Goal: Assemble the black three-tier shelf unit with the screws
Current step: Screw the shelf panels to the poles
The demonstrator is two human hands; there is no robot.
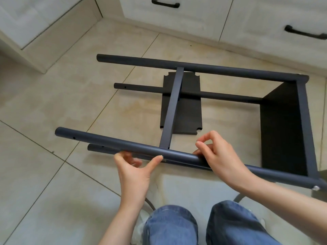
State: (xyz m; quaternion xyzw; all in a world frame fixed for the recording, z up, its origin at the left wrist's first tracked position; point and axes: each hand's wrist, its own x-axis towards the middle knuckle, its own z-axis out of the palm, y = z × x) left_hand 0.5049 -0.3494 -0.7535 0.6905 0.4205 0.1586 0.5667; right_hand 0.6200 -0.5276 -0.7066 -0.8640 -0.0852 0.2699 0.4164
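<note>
The black shelf unit [178, 67] lies on its side on the tiled floor, its four round poles running left to right. One black shelf panel [283, 131] is fixed at the right end, with silver screw heads [315, 187] at its corners. A flat crossbar [172, 110] spans the two upper poles. A loose black shelf board [187, 112] lies flat underneath. My left hand [136, 172] props the near upper pole [99, 143] from below with thumb tip and fingertips. My right hand [223, 156] lies over that pole, lower fingers curled behind it, thumb and forefinger pinched together above; nothing shows between them.
White cabinets with black handles [165, 3] run along the back, and a cabinet corner [40, 66] juts out at the left. My knees in blue jeans [169, 225] fill the bottom edge. Grey curved legs [150, 204] and a white bag [140, 228] sit beside them.
</note>
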